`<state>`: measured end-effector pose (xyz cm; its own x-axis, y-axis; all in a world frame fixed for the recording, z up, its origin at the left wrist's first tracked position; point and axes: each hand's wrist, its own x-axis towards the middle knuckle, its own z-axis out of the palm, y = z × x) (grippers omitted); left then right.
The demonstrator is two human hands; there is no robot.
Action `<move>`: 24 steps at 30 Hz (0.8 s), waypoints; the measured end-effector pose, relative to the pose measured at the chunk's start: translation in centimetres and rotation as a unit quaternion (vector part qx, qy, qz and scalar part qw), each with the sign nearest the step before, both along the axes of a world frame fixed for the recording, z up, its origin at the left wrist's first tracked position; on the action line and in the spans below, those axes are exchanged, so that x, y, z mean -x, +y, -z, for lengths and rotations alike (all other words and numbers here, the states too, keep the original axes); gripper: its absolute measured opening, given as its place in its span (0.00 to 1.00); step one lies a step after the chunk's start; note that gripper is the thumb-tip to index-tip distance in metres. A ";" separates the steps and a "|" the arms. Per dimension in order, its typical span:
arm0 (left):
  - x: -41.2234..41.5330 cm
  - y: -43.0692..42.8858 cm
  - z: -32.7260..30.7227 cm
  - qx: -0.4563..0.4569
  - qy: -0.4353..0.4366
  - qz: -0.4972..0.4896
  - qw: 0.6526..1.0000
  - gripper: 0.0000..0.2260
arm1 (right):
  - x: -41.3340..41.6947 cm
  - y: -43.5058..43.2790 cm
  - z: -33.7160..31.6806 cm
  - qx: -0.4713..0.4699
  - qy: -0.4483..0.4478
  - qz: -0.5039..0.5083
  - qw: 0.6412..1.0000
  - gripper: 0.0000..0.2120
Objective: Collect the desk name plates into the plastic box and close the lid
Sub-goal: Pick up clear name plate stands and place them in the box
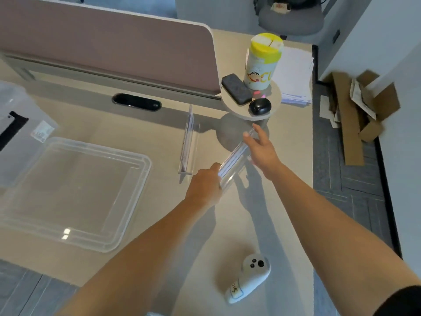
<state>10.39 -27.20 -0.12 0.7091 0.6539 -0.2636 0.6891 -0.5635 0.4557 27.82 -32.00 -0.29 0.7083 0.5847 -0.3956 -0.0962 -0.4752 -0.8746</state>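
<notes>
Left hand (pixel 205 185) fingers curl round near end of name plate (pixel 234 159); right hand (pixel 262 152) fingers pinch far end; second name plate (pixel 188 142) upright, left of fingers.

Desk (pixel 141 124) bears lid (pixel 70 192), name plate (pixel 188 142), seemingly controller (pixel 249 279).

Left edge: plastic box (pixel 16 160) partly outside

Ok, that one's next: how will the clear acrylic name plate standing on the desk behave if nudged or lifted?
The upright clear acrylic name plate looks tall and thin on a narrow foot, so a sideways nudge would probably tip it. Its glossy faces may be slippery. Likely stiff: the matching clear plate between left hand and right hand shows no sag.
</notes>
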 end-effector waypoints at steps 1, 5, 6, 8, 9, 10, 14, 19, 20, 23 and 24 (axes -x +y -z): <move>0.8 0.3 -0.9 -0.004 -0.007 0.000 1.000 0.13 | 0.9 0.3 -0.7 -0.014 0.000 0.007 1.000 0.26; 4.7 2.2 -4.6 -0.010 -0.027 -0.012 1.000 0.11 | 4.8 2.1 -4.2 -0.051 -0.022 0.019 0.998 0.26; 6.0 3.0 -5.6 -0.020 -0.029 -0.017 0.999 0.11 | 6.2 2.7 -5.3 -0.059 -0.031 0.020 0.998 0.26; 8.6 4.5 -7.6 -0.039 -0.040 -0.026 0.998 0.12 | 8.9 4.1 -7.3 -0.076 -0.043 0.020 0.996 0.28; 10.3 5.2 -8.7 -0.046 -0.048 -0.034 0.997 0.12 | 10.5 5.1 -8.3 -0.085 -0.050 0.017 0.995 0.29; 12.1 6.0 -9.8 -0.052 -0.056 -0.043 0.996 0.12 | 12.3 6.1 -9.3 -0.091 -0.055 0.010 0.994 0.30; 20.3 9.5 -13.1 -0.082 -0.095 -0.072 0.989 0.11 | 20.5 10.6 -13.5 -0.108 0.000 -0.007 0.994 0.33; 32.6 13.6 -16.2 -0.148 -0.118 -0.092 0.978 0.11 | 31.6 16.3 -17.7 -0.115 0.081 -0.068 0.988 0.36; 35.1 14.4 -16.7 -0.160 -0.126 -0.096 0.974 0.12 | 33.8 17.5 -18.5 -0.122 0.088 -0.081 0.985 0.36; 41.3 16.8 -17.9 -0.184 -0.148 -0.108 0.966 0.14 | 39.5 20.6 -20.3 -0.144 0.081 -0.108 0.980 0.36; 43.0 17.7 -18.2 -0.190 -0.160 -0.113 0.962 0.14 | 41.1 21.6 -20.9 -0.150 0.073 -0.116 0.979 0.35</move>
